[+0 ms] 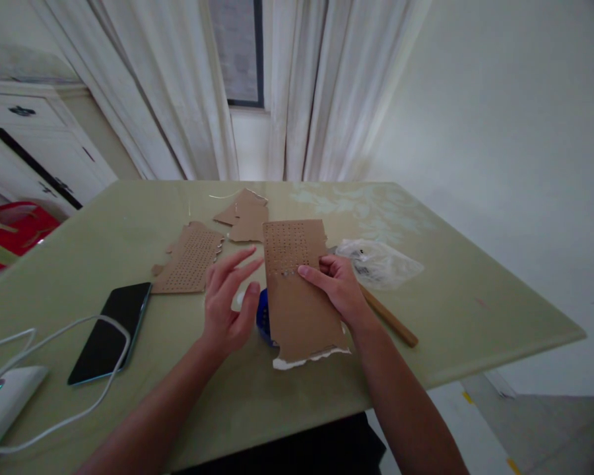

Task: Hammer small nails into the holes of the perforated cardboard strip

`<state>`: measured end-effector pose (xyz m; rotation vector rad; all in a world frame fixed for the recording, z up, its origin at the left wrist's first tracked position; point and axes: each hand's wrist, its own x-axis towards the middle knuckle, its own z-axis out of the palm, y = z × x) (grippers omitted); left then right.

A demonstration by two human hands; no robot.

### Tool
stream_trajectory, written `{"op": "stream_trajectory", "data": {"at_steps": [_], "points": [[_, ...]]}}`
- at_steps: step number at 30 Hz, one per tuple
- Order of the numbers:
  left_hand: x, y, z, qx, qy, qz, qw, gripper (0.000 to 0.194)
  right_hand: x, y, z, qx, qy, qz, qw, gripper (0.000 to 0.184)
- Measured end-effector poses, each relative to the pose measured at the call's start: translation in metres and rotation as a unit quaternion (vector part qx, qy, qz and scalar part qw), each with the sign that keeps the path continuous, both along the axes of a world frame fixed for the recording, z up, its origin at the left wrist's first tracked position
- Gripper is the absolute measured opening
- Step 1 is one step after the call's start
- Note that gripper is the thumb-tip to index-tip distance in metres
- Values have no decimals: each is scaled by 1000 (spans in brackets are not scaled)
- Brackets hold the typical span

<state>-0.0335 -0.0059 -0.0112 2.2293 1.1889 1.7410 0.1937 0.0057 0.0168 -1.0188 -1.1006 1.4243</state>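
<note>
A torn piece of brown cardboard (304, 303) with rows of small holes in its upper half is held up over the table. My right hand (339, 284) grips its right edge, thumb on the front face and fingers behind. Small shiny bits sit along the lowest row of holes, too small to name. My left hand (231, 300) is just left of the cardboard, fingers spread, holding nothing. Behind the cardboard a blue container (263, 316) shows in part. A wooden handle (391, 316) lies by my right forearm; its head is mostly hidden.
Another hole-punched cardboard piece (191, 260) lies to the left, with cardboard scraps (250, 218) farther back. A clear plastic bag (379, 264) rests at the right. A black phone (111, 333) and a white cable (92, 412) occupy the left side of the table (475, 316).
</note>
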Motion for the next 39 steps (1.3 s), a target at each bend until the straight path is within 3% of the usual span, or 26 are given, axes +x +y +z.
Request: {"op": "stream_trajectory", "data": {"at_steps": [2, 7, 12, 20, 22, 25, 27, 29, 32, 35, 39], "points": [[-1, -2, 5, 29, 58, -11, 998, 24, 0, -1, 1, 0, -9, 15, 1000, 41], [1, 0, 10, 28, 65, -8, 997, 5, -2, -3, 1, 23, -35, 51, 998, 44], [-4, 1, 7, 87, 106, -25, 990, 17, -5, -5, -1, 35, -53, 67, 996, 43], [-3, -6, 8, 121, 97, -99, 983, 18, -7, -5, 0, 43, -57, 76, 995, 42], [-6, -2, 10, 113, 80, -86, 987, 16, -6, -4, -1, 33, -34, 66, 997, 40], [-21, 13, 11, 44, -32, 84, 995, 6, -4, -1, -1, 13, 24, 8, 1000, 37], [-37, 28, 11, -72, -52, 202, 975, 16, -3, 2, -1, 12, 53, -30, 998, 38], [-52, 43, 7, -234, 24, 202, 951, 21, -2, 4, -2, 12, 70, -51, 996, 39], [-66, 56, -3, -353, 159, 234, 892, 25, -3, 6, -3, 8, 76, -62, 995, 41], [-66, 59, -12, -385, 236, 236, 861, 27, -4, 6, -4, 6, 73, -62, 995, 42], [-62, 58, -16, -399, 253, 237, 849, 29, -4, 8, -6, 9, 80, -62, 995, 43]]}}
